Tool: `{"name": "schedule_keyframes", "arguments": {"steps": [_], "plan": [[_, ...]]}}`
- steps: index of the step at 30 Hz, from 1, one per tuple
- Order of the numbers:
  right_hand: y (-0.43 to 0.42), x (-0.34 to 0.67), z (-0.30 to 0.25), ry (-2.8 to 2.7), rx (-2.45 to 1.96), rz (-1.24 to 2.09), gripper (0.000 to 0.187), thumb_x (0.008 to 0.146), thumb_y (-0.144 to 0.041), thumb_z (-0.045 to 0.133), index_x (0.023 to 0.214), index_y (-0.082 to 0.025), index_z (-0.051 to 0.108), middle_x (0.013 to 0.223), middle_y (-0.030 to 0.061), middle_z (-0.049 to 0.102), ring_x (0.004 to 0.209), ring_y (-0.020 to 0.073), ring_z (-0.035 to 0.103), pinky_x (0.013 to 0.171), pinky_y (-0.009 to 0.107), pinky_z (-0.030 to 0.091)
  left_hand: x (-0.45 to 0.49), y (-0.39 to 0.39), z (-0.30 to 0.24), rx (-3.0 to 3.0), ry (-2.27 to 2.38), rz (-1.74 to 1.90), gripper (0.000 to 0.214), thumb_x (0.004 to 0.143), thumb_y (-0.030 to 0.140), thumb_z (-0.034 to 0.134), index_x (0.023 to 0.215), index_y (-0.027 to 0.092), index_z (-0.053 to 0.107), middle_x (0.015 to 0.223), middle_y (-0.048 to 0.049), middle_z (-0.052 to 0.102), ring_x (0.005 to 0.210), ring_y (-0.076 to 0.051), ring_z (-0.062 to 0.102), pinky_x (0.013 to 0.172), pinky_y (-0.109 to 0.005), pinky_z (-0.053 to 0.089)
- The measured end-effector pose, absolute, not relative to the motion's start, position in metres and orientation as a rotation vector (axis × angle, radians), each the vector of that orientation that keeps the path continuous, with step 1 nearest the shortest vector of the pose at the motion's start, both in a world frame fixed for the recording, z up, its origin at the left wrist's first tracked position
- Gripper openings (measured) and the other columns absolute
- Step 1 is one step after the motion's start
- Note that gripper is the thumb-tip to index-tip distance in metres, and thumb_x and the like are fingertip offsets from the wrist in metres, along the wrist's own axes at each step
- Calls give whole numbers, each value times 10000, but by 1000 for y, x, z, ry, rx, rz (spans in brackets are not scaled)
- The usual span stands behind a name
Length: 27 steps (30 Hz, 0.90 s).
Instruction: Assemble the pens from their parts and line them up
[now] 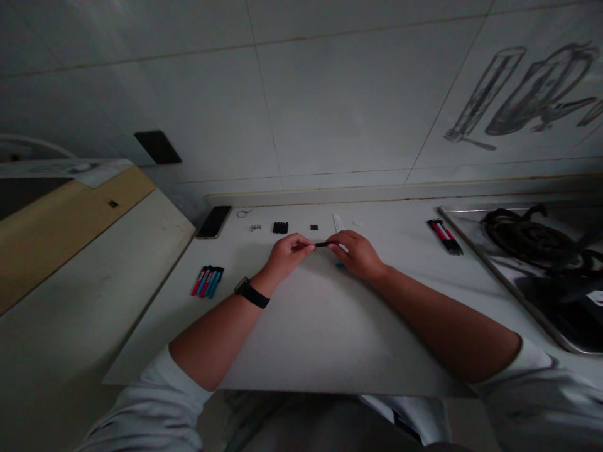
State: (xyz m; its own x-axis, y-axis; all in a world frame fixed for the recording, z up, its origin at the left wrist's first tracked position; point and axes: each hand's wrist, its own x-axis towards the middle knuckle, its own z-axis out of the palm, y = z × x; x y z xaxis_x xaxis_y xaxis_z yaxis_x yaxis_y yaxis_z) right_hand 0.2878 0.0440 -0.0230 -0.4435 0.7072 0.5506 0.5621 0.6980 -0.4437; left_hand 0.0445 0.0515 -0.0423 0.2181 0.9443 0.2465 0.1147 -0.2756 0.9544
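Between my two hands, above the white worktop (301, 351), is a small black tube-like piece (321, 244), perhaps a pen part. The fingertips of my left hand (288, 252) are closed on its left end. My right hand (357, 252) pinches the other end. A blue piece (340, 265) shows partly beneath my right hand, the rest hidden. Just beyond the hands lie thin white sticks (336, 222), a row of black pieces (281, 227), tiny dark parts (314, 227), small springs (255, 228) and tiny white bits (358, 223).
Several red and blue barrels with black ends (207, 282) lie at the left. A phone (214, 222) and a thin ring (243, 213) are near the wall. Black-and-red pens (445, 236) lie by the gas stove (522, 251) at the right. A board-like panel (94, 251) borders the left side.
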Motion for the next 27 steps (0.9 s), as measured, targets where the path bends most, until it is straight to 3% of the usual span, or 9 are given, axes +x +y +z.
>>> {"name": "schedule_keyframes", "arguments": {"steps": [4,8,23,27], "plan": [[46,288,-26,-2147,-966,237,275,984,-370,630,1215,-221,637,1032,95,733,954,251,683,898,414,546,45,51,-42,1645,1028,1172,252,831,403,795,896,177,704,896,-52,757,836,-177,700,815,-333,562],[44,288,-23,-2174,-949,214,146,1015,-319,555,1083,-227,645,987,93,720,929,251,674,865,403,543,46,50,-39,1641,1012,1174,243,828,393,799,888,177,706,890,-49,755,831,-174,696,815,-330,558],[45,291,-21,-2200,-965,219,210,994,-363,600,1148,-223,631,1056,105,716,982,259,667,896,403,530,47,48,-36,1634,1029,1181,216,822,362,793,878,176,698,877,-44,749,818,-168,690,806,-326,556],[45,291,-19,-2245,-946,191,195,1037,-353,522,1060,-215,658,989,105,711,936,249,657,872,395,516,48,47,-35,1639,1039,1160,210,824,356,786,880,173,699,870,-47,750,814,-171,692,816,-336,561]]}}
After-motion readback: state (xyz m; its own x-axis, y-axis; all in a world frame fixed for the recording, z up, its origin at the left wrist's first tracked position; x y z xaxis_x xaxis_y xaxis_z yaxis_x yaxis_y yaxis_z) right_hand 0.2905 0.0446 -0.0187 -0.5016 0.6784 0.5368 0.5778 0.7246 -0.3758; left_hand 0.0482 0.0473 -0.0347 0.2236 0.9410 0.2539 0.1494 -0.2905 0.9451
